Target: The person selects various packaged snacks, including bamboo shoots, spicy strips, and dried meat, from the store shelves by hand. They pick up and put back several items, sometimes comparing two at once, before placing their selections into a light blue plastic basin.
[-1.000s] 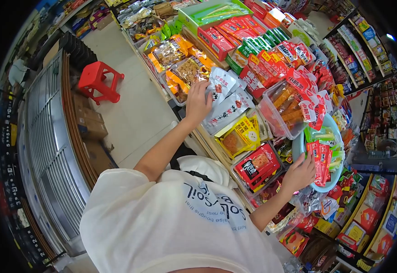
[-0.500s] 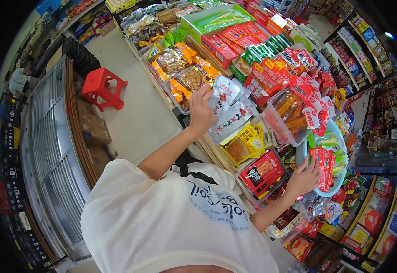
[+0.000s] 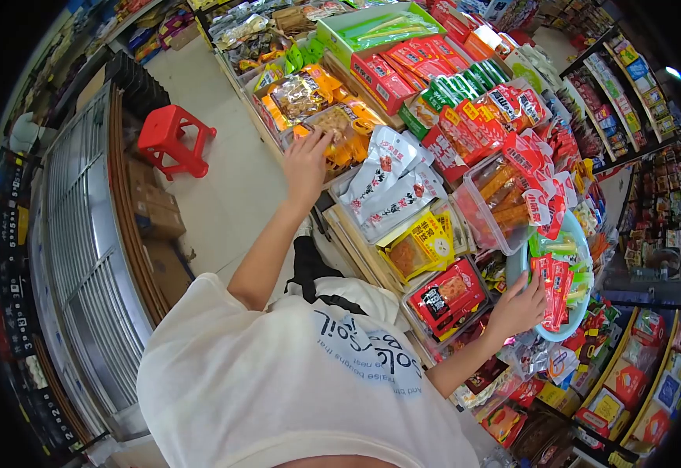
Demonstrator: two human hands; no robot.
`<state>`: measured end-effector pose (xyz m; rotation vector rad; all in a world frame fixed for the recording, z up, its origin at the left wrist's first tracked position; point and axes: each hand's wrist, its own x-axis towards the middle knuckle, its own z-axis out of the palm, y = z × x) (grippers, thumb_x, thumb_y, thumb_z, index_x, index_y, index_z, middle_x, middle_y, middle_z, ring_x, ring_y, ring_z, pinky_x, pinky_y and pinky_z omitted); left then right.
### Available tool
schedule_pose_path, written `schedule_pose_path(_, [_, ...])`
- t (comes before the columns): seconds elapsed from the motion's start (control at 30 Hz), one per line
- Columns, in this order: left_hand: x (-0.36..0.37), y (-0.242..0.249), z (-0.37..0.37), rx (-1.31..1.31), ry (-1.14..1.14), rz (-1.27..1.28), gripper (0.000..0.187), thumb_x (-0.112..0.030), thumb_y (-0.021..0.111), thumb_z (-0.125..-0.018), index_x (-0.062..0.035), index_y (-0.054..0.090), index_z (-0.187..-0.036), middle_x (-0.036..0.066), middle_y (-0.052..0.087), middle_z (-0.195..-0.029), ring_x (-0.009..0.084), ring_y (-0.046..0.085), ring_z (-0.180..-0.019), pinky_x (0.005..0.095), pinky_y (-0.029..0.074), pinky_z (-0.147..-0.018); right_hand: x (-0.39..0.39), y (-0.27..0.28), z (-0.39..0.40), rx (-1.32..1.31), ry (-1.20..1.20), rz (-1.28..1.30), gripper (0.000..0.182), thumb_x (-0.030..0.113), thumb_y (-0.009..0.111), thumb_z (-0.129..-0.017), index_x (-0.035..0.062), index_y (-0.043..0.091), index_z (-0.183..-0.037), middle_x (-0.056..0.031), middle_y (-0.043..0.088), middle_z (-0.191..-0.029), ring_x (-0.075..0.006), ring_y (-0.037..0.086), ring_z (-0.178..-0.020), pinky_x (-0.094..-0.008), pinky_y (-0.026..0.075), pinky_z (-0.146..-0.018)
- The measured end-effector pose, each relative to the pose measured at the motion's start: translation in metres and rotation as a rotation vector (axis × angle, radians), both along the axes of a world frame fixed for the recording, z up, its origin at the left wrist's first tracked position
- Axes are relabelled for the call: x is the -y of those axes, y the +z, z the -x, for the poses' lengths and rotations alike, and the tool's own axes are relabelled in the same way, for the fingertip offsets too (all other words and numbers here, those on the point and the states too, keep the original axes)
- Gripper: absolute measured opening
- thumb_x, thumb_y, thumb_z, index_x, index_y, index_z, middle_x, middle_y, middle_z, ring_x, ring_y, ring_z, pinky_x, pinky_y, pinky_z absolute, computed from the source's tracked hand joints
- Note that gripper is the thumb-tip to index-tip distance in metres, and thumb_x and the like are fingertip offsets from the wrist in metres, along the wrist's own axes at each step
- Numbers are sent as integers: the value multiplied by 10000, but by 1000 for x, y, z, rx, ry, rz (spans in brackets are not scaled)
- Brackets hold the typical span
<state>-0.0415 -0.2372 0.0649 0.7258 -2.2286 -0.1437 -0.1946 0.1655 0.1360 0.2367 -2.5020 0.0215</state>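
Note:
My left hand (image 3: 307,162) is at the near edge of a clear tray of orange snack packs (image 3: 344,125), its fingers apart and touching the tray's corner. White pouches with red print (image 3: 391,175) lie in a box just right of it. My right hand (image 3: 518,306) rests with spread fingers at the rim of a light blue basket (image 3: 588,295) holding red packets (image 3: 552,288). Between the hands are yellow packs (image 3: 421,246) and a clear container of red packs (image 3: 448,300). A clear tub of long brown snacks (image 3: 496,199) stands above them.
A red stool (image 3: 175,142) stands on the tiled floor (image 3: 227,156) at the left. Farther left is a metal-slatted unit (image 3: 83,234) beside cardboard boxes (image 3: 153,207). Snack shelves (image 3: 629,86) line the right side. A green box (image 3: 375,31) stands at the back of the display.
My left hand has moved left, away from the white pouches, to the corner of the orange snack tray, which now sits a little farther back. My right hand has barely moved.

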Motion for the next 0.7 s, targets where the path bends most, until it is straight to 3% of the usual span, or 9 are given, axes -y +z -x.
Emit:
schedule_pose_path(0.17, [-4, 46, -8, -242, 20, -131, 391, 39, 555, -789, -84, 658, -1145, 84, 694, -1034, 284, 633, -976, 384, 453, -904, 5, 12, -14, -55, 89, 57, 354, 332, 513, -971, 92, 621, -1206, -92, 619, -1215, -285, 557, -1084, -438, 395, -923])
schedule_pose_path(0.23, [-15, 66, -9, -355, 5, -104, 383, 49, 545, -789, -70, 664, -1133, 84, 702, -1020, 282, 646, -957, 374, 469, -871, 17, 24, -31, -231, 207, 510, 358, 271, 552, -957, 27, 596, -1216, -126, 607, -1224, -272, 547, -1128, -448, 417, -942])
schedule_pose_path(0.27, [-30, 78, -12, -412, -70, 1, 370, 62, 536, -782, -53, 676, -1105, 85, 701, -1034, 272, 650, -971, 369, 478, -845, 25, 29, -44, -234, 199, 506, 358, 271, 552, -957, 27, 596, -1216, -126, 607, -1224, -272, 547, -1128, -448, 417, -942])
schedule_pose_path(0.33, [-64, 95, -16, -445, -259, 131, 329, 64, 536, -778, -34, 701, -1046, 82, 699, -1062, 251, 656, -993, 361, 492, -817, 42, 38, -81, 163, 330, 995, 331, 177, 564, -948, -13, 581, -1218, -153, 584, -1249, -237, 538, -1164, -412, 456, -936])
schedule_pose_path(0.4, [-103, 106, -22, -383, -531, 134, 284, 25, 564, -776, -45, 719, -1004, 68, 697, -1079, 238, 657, -1003, 350, 503, -817, 68, 58, -110, 631, 630, 1302, 348, 179, 526, -967, -34, 558, -1241, -131, 599, -1213, -193, 544, -1146, -348, 460, -923])
schedule_pose_path(0.47, [-140, 105, -23, -307, -851, 87, 270, -37, 596, -764, -69, 726, -998, 54, 695, -1089, 241, 651, -1021, 343, 511, -825, 81, 42, -123, 1116, 909, 1875, 402, 76, 513, -961, -41, 442, -1339, -141, 566, -1233, -179, 531, -1148, -316, 460, -933])
schedule_pose_path(0.5, [-155, 103, -23, -264, -1017, 62, 274, -71, 609, -756, -78, 726, -1003, 50, 692, -1097, 246, 647, -1036, 342, 515, -830, 88, 45, -129, 1068, 780, 1784, 421, 81, 519, -963, -46, 416, -1351, -133, 562, -1234, -171, 526, -1148, -308, 456, -935])
schedule_pose_path(0.57, [-175, 98, -25, -235, -1129, 30, 282, -81, 613, -749, -77, 725, -1007, 48, 690, -1102, 250, 641, -1055, 346, 519, -833, 84, 42, -125, 974, 609, 1709, 441, 86, 524, -965, -52, 391, -1362, -125, 558, -1234, -162, 520, -1148, -300, 453, -936])
schedule_pose_path(0.7, [-181, 92, -21, -205, -1240, -1, 266, -75, 652, -716, -79, 729, -971, 72, 693, -1072, 263, 644, -1050, 350, 533, -800, 68, 28, -113, 1007, 698, 1701, 378, 68, 563, -945, -48, 470, -1293, -115, 582, -1207, -156, 545, -1114, -283, 450, -936])
